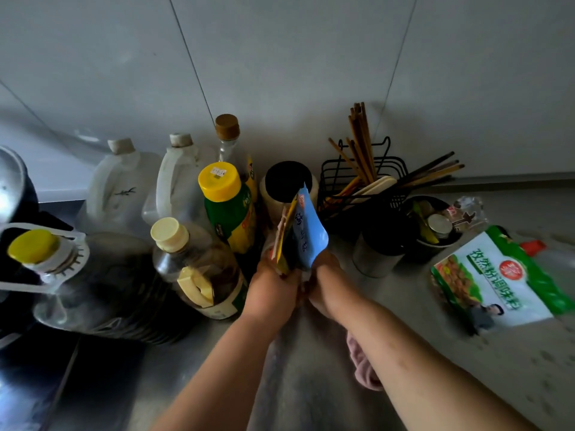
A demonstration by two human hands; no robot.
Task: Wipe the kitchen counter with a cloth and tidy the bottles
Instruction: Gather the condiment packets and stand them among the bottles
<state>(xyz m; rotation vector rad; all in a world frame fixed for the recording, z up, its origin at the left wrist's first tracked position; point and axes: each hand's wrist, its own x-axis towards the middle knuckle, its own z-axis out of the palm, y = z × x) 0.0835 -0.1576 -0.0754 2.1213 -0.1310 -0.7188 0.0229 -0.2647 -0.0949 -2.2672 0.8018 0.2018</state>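
While both hands [273, 290] grip packets [303, 234], cloth [364, 365] lies behind.

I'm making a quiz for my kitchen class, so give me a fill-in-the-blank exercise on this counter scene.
1. Both hands, the left hand and the right hand, hold a bunch of upright seasoning packets, the nearest coloured light ____.
2. The green-labelled plastic bottle has a ____ cap.
3. The black wire rack holds wooden ____.
4. The pink cloth lies under the ____ forearm.

Missing words: blue; yellow; chopsticks; right
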